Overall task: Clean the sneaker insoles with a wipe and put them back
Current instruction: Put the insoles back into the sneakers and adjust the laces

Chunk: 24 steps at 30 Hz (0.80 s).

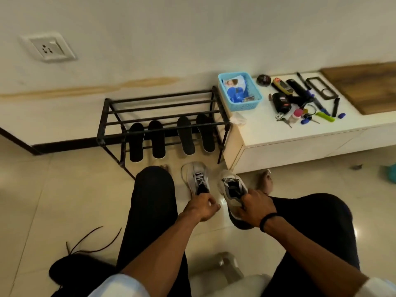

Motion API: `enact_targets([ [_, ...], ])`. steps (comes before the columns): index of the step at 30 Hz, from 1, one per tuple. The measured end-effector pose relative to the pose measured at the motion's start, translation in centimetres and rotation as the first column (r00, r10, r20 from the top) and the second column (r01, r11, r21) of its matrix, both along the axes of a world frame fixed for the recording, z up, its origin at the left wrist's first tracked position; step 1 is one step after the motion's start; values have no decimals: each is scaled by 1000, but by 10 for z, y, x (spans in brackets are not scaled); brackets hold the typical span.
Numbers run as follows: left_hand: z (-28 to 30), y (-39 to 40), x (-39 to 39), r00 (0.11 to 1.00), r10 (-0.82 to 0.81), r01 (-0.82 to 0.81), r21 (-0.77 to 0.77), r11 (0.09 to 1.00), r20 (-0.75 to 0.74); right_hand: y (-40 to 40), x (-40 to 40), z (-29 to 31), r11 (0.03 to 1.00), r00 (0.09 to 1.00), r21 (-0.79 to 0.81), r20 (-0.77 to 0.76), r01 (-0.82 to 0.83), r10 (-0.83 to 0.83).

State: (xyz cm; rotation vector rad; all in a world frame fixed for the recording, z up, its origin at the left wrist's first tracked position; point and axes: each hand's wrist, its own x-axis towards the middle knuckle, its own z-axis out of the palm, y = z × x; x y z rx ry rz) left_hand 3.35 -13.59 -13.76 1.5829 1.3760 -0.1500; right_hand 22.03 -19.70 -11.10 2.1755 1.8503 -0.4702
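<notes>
The person is wearing dark trousers (154,211) and a light shirt with sleeves (120,285) pushed up well behind each hand. A thin black band (266,220) is circling the wrist just behind the right hand (255,205). Feet are showing bare.

A plain white wall (192,28) fills the upper half, with a white socket plate (47,47) set into it at the left and a long yellowish-brown stain (120,84) running low across it. The floor (70,198) is laid with large glossy cream tiles that catch a warm light. A black metal shoe rack (162,112) stands against the wall. Just beside it on the right is a low white desk (300,133), with a wooden board (364,91) lying on its far right end.
</notes>
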Motion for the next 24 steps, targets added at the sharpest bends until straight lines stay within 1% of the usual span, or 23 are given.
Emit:
enact_targets([
  [2,-21,3,3,999,23,-24,-26,999,-46,15,2,-23,999,1000,-45,3,-21,21],
  [4,-42,8,6,995,12,-16,-34,999,-98,30,6,-49,997,999,-69,-12,-34,33],
  [9,-96,38,11,965,-139,141,-10,990,-224,68,12,-119,990,999,-140,-34,-9,5],
  [12,-129,54,14,926,-232,227,-53,972,-296,88,14,-157,983,996,-178,-60,48,-60],
  [15,-159,65,23,888,-341,325,-105,940,-308,102,13,-190,971,982,-196,-101,136,-158],
  [18,-186,73,38,835,-464,426,-187,885,-296,110,10,-220,942,957,-252,-129,223,-261],
  [22,-216,78,51,788,-538,455,-303,837,-300,114,10,-247,892,917,-328,-144,310,-372],
  [24,-228,82,53,784,-550,443,-359,821,-289,117,14,-251,873,898,-364,-171,325,-406],
])
